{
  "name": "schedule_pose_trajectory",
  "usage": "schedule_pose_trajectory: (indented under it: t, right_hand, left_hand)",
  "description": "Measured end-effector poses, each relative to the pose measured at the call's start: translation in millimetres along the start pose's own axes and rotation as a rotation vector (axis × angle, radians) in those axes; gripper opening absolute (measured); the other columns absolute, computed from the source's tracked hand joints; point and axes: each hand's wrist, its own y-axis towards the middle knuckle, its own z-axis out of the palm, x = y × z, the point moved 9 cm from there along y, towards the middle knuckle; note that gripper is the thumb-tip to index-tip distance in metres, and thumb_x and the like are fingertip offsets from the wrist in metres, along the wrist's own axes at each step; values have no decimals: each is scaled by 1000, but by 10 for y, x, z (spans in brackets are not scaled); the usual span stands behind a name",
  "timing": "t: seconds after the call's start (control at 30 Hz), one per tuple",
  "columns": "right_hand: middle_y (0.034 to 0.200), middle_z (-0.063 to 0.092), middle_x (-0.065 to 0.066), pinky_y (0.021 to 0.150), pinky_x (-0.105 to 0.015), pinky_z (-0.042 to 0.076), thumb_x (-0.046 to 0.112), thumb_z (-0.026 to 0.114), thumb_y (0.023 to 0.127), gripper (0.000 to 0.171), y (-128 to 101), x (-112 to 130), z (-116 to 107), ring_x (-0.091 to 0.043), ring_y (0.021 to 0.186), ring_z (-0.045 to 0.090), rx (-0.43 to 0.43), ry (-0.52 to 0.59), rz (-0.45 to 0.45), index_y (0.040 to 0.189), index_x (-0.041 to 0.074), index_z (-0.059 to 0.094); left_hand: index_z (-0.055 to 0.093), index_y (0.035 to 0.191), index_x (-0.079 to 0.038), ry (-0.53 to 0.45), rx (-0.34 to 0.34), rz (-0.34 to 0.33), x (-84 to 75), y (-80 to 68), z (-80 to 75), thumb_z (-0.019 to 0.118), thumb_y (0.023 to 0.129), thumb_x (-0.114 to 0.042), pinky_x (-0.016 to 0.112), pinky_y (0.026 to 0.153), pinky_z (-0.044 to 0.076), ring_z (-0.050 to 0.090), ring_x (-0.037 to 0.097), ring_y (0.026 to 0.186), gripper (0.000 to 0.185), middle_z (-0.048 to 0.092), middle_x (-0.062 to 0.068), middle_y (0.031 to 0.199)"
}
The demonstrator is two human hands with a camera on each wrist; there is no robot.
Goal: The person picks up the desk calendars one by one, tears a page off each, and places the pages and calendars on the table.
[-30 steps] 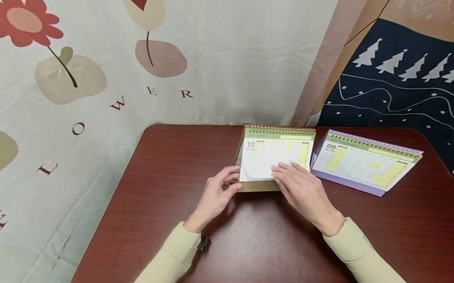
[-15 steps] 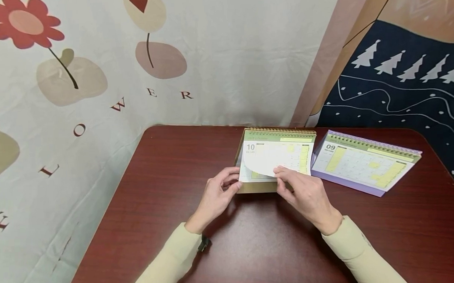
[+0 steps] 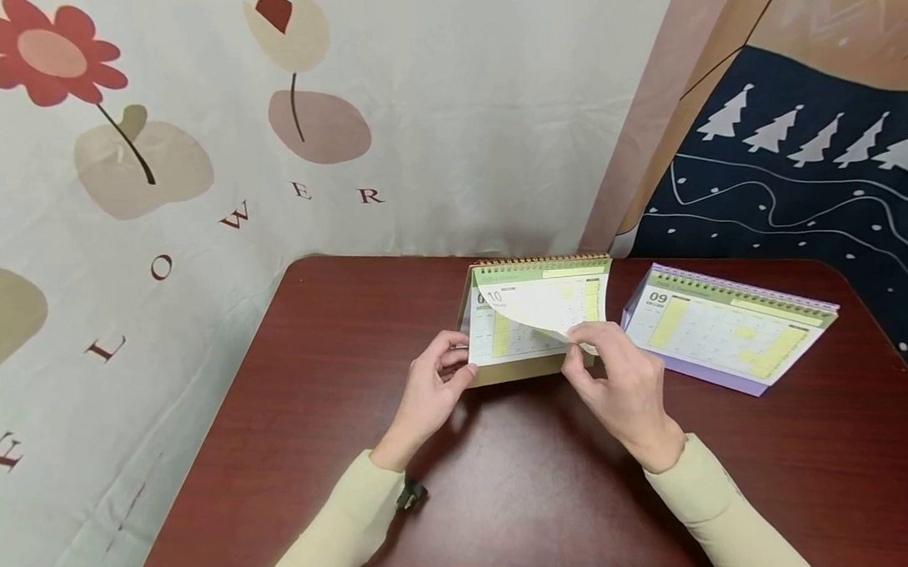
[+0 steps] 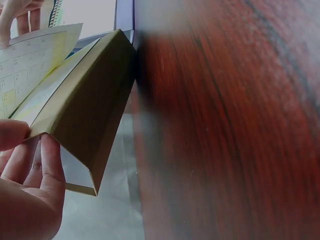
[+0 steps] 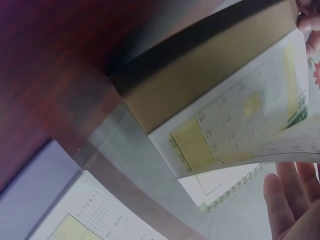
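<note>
The green desk calendar (image 3: 534, 322) stands on the desk (image 3: 277, 390) between the two hands, its spiral binding on the far side of the fingers. Its top page (image 3: 548, 307), the one marked 10, is curled up and back, so the page beneath shows at the lower left. The right hand (image 3: 623, 386) pinches that page's lower edge between thumb and forefinger, with the other fingers loosely bent below; lifting from the corner bends the sheet toward the binding. The left hand (image 3: 428, 393) grips the calendar's lower left corner, thumb on the front and fingers curled behind the brown card base (image 4: 85, 120), which appears to steady the stand while the page turns; the left wrist view is blurred, so the exact contact is hard to tell. Just beyond the right hand's fingers a second, purple calendar (image 3: 729, 324) showing 09 lies apart from the green one. Behind the desk hang a flower-print cloth (image 3: 194, 159) and a dark cloth with trees (image 3: 795, 163).
</note>
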Motion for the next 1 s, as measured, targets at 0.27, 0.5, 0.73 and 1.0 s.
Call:
schedule_pose_trajectory:
  t: [0.27,0.5,0.73,1.0]
  right_hand:
    - [90,69,-13,52,-31,45,6,55,90,23,112,40,-46,-22,69,61,-36,39,16,106,-3,69]
    - [95,70,-16,62,-34,53,5,61,95,19,213,71,-128,-25,78,66,-73,78,33,108,-5,70]
    - [93,72,-15,57,-28,49,20,69,101,23,286,111,-237,-26,76,66,-137,115,35,102,-3,73]
    - [88,73,-16,86,-17,49,30,70,100,34,380,48,-365,-30,79,68,-165,156,109,94,-3,75]
  left_hand:
    - [65,114,-2,5,-15,-20,10,-8,-25,65,90,9,29,84,57,73,26,98,27,77,17,105]
    - [66,113,-4,38,-37,-20,13,2,-62,66,88,9,27,81,56,73,25,95,28,77,16,104]
    - [66,112,-6,100,-48,-30,17,8,-94,67,88,8,29,75,55,73,23,86,28,78,14,100]
    - [67,111,-6,174,-68,-4,-26,6,-110,68,88,9,29,71,55,75,22,85,28,78,14,98]
